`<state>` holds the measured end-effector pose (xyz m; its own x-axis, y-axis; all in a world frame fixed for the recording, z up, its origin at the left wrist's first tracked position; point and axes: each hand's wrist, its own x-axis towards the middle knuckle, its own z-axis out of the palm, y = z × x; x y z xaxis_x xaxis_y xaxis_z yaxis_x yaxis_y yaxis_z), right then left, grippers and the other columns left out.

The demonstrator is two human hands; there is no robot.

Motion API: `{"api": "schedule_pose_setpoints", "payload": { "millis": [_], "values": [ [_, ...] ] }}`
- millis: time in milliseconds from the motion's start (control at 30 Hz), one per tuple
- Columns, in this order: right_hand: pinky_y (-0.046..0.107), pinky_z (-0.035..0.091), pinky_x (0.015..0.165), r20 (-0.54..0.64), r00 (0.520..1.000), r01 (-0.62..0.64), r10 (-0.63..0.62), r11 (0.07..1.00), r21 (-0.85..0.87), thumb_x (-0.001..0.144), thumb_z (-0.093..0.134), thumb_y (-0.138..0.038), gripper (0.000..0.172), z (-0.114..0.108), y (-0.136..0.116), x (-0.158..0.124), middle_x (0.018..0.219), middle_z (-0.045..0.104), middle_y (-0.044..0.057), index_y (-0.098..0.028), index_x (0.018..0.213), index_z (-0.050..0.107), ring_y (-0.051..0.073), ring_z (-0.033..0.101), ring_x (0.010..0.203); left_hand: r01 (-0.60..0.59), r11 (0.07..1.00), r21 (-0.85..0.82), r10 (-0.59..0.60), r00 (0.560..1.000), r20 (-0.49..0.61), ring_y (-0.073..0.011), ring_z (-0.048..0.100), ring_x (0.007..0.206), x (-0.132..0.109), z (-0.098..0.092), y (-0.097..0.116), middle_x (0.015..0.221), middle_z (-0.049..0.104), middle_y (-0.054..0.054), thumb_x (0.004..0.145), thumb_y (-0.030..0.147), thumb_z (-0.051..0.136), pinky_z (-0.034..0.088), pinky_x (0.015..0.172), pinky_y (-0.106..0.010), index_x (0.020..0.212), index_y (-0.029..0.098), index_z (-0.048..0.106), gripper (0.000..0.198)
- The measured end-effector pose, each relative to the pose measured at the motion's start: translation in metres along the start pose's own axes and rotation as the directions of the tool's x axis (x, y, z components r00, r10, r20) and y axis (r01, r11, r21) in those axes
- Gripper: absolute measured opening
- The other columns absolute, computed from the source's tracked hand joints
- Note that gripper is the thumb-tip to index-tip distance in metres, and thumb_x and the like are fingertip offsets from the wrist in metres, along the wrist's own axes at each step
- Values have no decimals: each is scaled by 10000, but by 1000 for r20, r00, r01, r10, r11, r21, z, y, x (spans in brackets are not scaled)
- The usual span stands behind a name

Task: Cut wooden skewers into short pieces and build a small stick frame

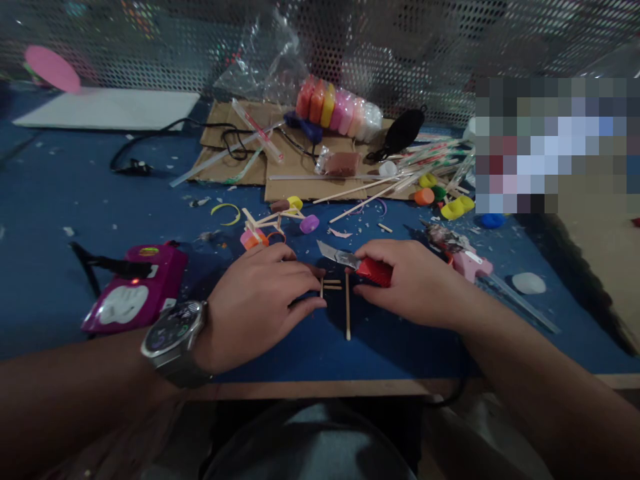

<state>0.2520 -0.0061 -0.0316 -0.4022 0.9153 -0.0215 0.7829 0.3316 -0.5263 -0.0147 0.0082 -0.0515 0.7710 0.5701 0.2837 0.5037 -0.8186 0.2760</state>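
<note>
My left hand (263, 300), with a watch (173, 333) on its wrist, pinches a short wooden stick (321, 288) upright between thumb and finger. Two shorter stick pieces (334, 284) extend rightward from it; whether they are joined is unclear. A red box cutter (373, 270) is held in my right hand (415, 280), its blade out and pointing to the upper left. Just below the blade, a longer wooden stick (348, 310) lies by my right fingertips. Beyond my left hand sits a small stick construction (273, 220) with coloured pieces around it.
At left is a purple device (137, 287) with a lit red light. A pink glue gun (470, 262) lies right of my right hand. Farther back, cardboard (240, 167) carries wrapped coloured clay (340, 107), sticks and straws. A white board (115, 110) lies at the back left.
</note>
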Motion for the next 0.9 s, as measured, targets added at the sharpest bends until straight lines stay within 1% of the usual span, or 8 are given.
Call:
{"api": "schedule_pose_setpoints", "payload": {
  "millis": [133,333,533,633,733,800,900],
  "values": [
    [324,467,788,38,999,5,-5,1000,16,851,749,-243,117,3,-2,0,1009,806,39,-236,968,755,236,721,898,-11,1000,5,11,1000,-6,-263,655,947,2,0,0,1042,836,-22,1063,368,685,503,861,-421,991,243,804,187],
    [329,452,776,35,999,-15,15,1000,9,871,744,-246,125,6,-3,1,992,795,40,-230,995,758,241,712,895,-17,1000,5,17,999,-33,-267,652,927,1,1,1,983,824,-27,1051,343,701,493,843,-417,973,232,789,162],
    [330,470,800,17,1000,22,-22,1000,13,873,731,-195,135,6,-3,1,995,783,49,-215,1005,749,239,709,908,-8,1000,7,8,999,-32,-277,661,935,2,1,1,998,813,-48,1038,344,722,500,840,-430,1012,213,785,147],
    [350,509,893,-5,997,71,-71,996,58,869,763,-192,200,6,-1,-1,1094,774,62,-219,1065,733,251,717,1009,6,1000,20,-6,1000,-18,-279,660,934,3,1,1,971,792,-62,1030,352,732,507,832,-428,1036,204,784,157],
    [379,532,980,-28,995,97,-95,991,92,847,854,-261,347,8,0,-2,1210,754,77,-232,1164,718,269,713,1117,15,999,33,-14,1000,-8,-278,655,927,3,1,1,944,776,-63,1023,357,738,510,823,-427,1029,204,785,159],
    [382,538,991,-27,995,97,-95,991,93,833,880,-278,400,8,1,-3,1229,752,77,-237,1197,719,270,711,1129,13,999,36,-13,1000,-6,-280,653,925,3,0,1,941,776,-63,1026,354,734,511,823,-431,1024,204,786,159],
    [379,542,977,-10,996,84,-83,993,83,839,865,-266,398,9,2,-2,1221,762,75,-239,1211,726,271,714,1113,7,999,34,-7,1000,-12,-274,651,919,3,0,1,948,783,-61,1034,351,723,510,819,-425,1031,207,785,157]
  ]
}}
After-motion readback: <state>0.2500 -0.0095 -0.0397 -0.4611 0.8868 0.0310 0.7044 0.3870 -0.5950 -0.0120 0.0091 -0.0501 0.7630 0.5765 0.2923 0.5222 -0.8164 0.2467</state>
